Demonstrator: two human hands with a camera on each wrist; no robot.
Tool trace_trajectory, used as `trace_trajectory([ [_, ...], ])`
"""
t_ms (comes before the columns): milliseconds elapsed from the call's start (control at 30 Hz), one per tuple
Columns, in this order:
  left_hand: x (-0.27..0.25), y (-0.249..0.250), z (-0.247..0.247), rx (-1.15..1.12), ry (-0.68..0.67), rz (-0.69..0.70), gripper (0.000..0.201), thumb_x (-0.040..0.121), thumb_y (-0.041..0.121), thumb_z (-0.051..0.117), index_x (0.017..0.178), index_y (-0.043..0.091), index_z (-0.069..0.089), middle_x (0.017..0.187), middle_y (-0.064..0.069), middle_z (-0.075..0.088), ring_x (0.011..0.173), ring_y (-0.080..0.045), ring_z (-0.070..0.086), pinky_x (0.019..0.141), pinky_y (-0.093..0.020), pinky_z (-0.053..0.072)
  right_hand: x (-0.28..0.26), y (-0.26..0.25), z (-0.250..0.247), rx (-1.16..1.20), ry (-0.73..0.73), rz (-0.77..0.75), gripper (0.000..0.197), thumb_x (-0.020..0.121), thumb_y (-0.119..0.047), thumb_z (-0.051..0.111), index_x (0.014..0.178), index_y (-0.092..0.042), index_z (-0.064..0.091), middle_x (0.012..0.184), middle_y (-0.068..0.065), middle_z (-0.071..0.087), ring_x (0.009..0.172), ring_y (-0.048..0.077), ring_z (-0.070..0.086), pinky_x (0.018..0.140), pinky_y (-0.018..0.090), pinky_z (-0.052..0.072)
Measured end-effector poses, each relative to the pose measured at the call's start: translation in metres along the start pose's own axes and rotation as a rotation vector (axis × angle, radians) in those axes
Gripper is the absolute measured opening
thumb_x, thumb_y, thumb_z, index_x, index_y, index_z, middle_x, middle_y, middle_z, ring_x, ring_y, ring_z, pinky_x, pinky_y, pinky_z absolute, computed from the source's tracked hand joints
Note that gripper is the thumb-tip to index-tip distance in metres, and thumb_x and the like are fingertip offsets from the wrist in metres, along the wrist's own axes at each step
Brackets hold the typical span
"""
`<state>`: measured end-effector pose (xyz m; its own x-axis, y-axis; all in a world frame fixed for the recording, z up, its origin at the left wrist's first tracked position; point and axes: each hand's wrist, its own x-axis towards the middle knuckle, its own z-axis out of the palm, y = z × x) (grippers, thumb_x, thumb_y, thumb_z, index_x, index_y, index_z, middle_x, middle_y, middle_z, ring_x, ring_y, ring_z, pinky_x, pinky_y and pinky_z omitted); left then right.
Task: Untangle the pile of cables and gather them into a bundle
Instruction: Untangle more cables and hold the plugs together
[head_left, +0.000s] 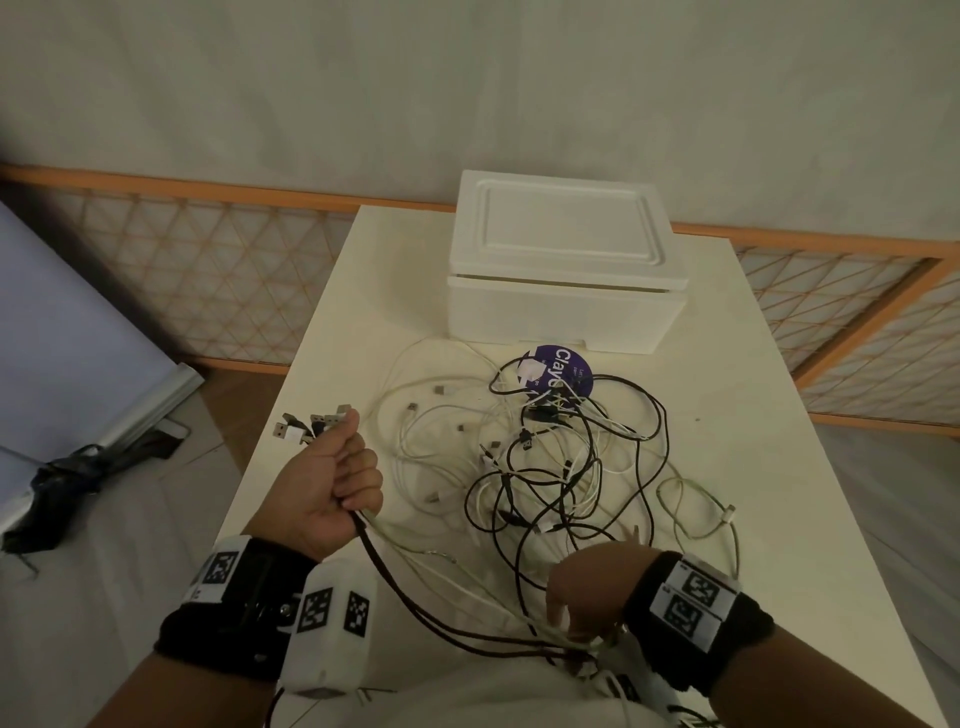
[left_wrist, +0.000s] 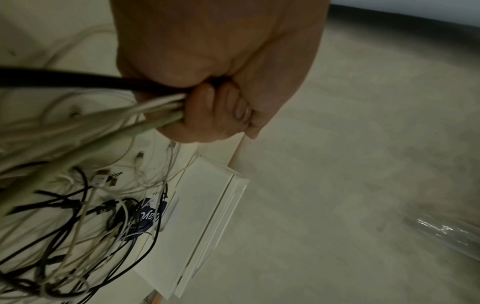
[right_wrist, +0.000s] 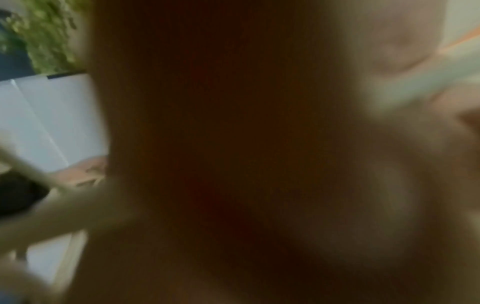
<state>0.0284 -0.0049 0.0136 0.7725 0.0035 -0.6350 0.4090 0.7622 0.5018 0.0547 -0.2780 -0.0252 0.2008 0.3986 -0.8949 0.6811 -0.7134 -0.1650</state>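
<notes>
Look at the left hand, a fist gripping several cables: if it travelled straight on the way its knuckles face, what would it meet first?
Probably the loose cable pile, just beyond the left hand, on the table. Depth is unclear, so the raised hand might pass above it.

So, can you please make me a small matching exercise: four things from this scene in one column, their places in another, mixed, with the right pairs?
Things:
1. left hand
2. foam box
3. purple sticker
4. right hand

Places:
A. at the table's far end
B. near edge of the table, on cable strands
C. under the tangled cables, before the box
D. raised at the table's left edge, gripping plug ends

Pairs: 1-D, 2-A, 3-C, 4-B
</notes>
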Motion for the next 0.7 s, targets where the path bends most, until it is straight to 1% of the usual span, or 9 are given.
trace_trajectory([
  [100,-0.002,-0.006,-0.001,0.013,-0.002,0.002,0.049,0.083,0.04,0.056,0.044,0.019,0.034,0.041,0.007,0.022,0.028,-0.005,0.021,0.033,-0.016,0.014,0.007,-0.004,0.009,0.004,0.064,0.047,0.027,0.089,-0.016,0.048,0.097,0.002,0.068,0.074,0.006,0.058,0.069,0.023,0.053,0.071,0.032,0.043],
  [133,-0.002,-0.006,-0.002,0.011,-0.004,0.005,0.049,0.083,0.04,0.056,0.044,0.019,0.034,0.041,0.007,0.022,0.028,-0.005,0.021,0.033,-0.016,0.014,0.006,-0.005,0.008,0.006,0.094,0.055,0.027,0.089,-0.016,0.048,0.095,0.002,0.067,0.073,0.006,0.055,0.068,0.021,0.051,0.072,0.032,0.043],
  [267,-0.007,-0.001,-0.009,-0.001,-0.002,0.017,0.05,0.084,0.041,0.055,0.043,0.02,0.035,0.04,0.008,0.023,0.028,-0.004,0.022,0.032,-0.016,0.015,-0.004,-0.001,-0.004,0.026,0.266,-0.011,0.025,0.092,-0.019,0.046,0.096,-0.001,0.063,0.091,0.012,0.058,0.08,0.021,0.049,0.08,0.036,0.046],
  [400,-0.011,0.006,-0.018,-0.013,0.017,0.049,0.05,0.084,0.041,0.055,0.043,0.02,0.036,0.039,0.008,0.023,0.028,-0.004,0.022,0.032,-0.016,0.015,-0.018,0.017,-0.015,0.266,0.524,-0.015,0.015,0.095,-0.031,0.046,0.091,-0.018,0.053,0.089,-0.002,0.056,0.078,0.013,0.052,0.071,0.028,0.045],
  [500,-0.015,0.016,-0.026,-0.018,0.026,0.071,0.052,0.083,0.042,0.057,0.041,0.02,0.037,0.039,0.009,0.025,0.028,-0.004,0.023,0.03,-0.017,0.016,-0.028,0.031,-0.02,0.437,0.681,0.022,0.016,0.097,-0.033,0.046,0.09,-0.019,0.051,0.078,-0.009,0.055,0.067,0.008,0.051,0.057,0.021,0.041],
  [533,-0.017,0.021,-0.03,-0.02,0.014,0.075,0.052,0.08,0.041,0.064,0.04,0.02,0.038,0.038,0.008,0.026,0.028,-0.004,0.024,0.03,-0.016,0.017,-0.031,0.034,-0.022,0.481,0.739,0.037,0.017,0.097,-0.033,0.047,0.09,-0.019,0.052,0.077,-0.008,0.056,0.066,0.006,0.051,0.056,0.02,0.039],
  [600,-0.022,0.028,-0.034,-0.028,-0.033,0.084,0.054,0.058,0.036,0.088,0.041,0.02,0.039,0.038,0.007,0.027,0.028,-0.004,0.025,0.028,-0.017,0.02,-0.035,0.04,-0.024,0.548,0.859,0.057,0.016,0.096,-0.033,0.05,0.092,-0.019,0.054,0.077,-0.008,0.058,0.067,0.004,0.051,0.057,0.019,0.039],
  [633,-0.024,0.03,-0.034,-0.03,-0.035,0.088,0.056,0.051,0.036,0.092,0.041,0.02,0.039,0.038,0.007,0.027,0.028,-0.004,0.025,0.027,-0.017,0.021,-0.037,0.041,-0.026,0.578,0.907,0.061,0.015,0.096,-0.033,0.051,0.092,-0.02,0.055,0.077,-0.008,0.059,0.067,0.003,0.052,0.057,0.018,0.039],
  [700,-0.026,0.029,-0.034,-0.02,-0.001,0.103,0.053,0.071,0.04,0.076,0.041,0.02,0.037,0.037,0.006,0.026,0.027,-0.004,0.024,0.028,-0.016,0.019,-0.039,0.04,-0.027,0.611,0.963,0.054,0.011,0.095,-0.031,0.054,0.09,-0.022,0.056,0.075,-0.009,0.059,0.066,0.002,0.053,0.057,0.016,0.038],
])
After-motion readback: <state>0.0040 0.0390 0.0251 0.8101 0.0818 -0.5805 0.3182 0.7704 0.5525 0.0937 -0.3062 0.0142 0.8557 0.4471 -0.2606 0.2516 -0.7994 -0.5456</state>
